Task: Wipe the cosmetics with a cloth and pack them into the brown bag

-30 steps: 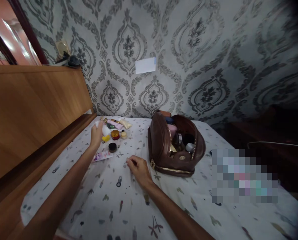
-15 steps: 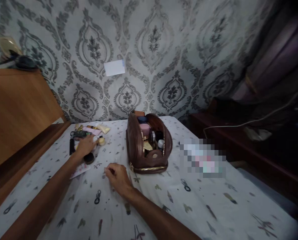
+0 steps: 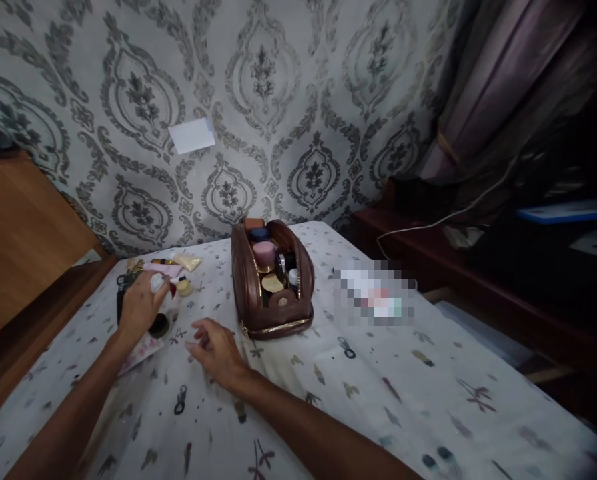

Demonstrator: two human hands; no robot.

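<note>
My left hand (image 3: 142, 300) is closed around a small item with a white top (image 3: 157, 283), over a group of cosmetics at the left. Beside it lie a round black container (image 3: 159, 325), a small yellow jar (image 3: 184, 287), a yellowish packet (image 3: 187, 261) and a pink tube (image 3: 162, 269). My right hand (image 3: 217, 348) hovers above the sheet with fingers apart and nothing in them. To its right stands a brown bag (image 3: 248, 287), unzipped, holding a pink-lidded jar (image 3: 265, 255), a dark blue lid (image 3: 259, 235) and other containers.
A patterned white sheet (image 3: 308, 420) covers the surface. On its right lies a pixelated item (image 3: 373, 293). A wooden panel (image 3: 28, 233) borders the left, and a white cable (image 3: 443, 223) runs over dark furniture at the right. Patterned wallpaper (image 3: 248, 40) is behind.
The view has turned to the right. My left hand has lifted a little with a white-topped item in its fingers, and the fingers of my right hand have spread.
</note>
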